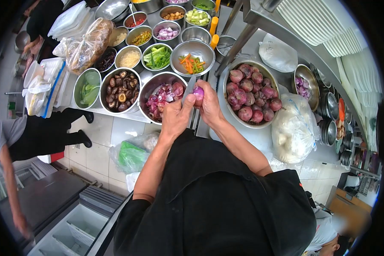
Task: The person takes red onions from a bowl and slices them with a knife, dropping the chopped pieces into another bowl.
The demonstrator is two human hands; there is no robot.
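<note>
My left hand (176,116) is closed around a knife (189,87), its blade pointing away from me. Pinched in my right hand (210,106) is a red onion (198,92), shiny purple on the side that shows. Blade and onion are side by side, and the thumbs are close together. Just left of my hands stands a metal pot (143,112) with red onion skins and pieces (158,99) in it. To the right, a large metal bowl (248,125) holds many unpeeled red onions (251,91). The knife's handle is hidden in my left hand.
Ahead are a bowl of carrot and pepper strips (192,64), a bowl of mushrooms (121,91) and several bowls of cut vegetables. A steel shelf post (236,50) rises ahead-right. A filled plastic bag (293,128) lies at right. Another person (42,132) is at left.
</note>
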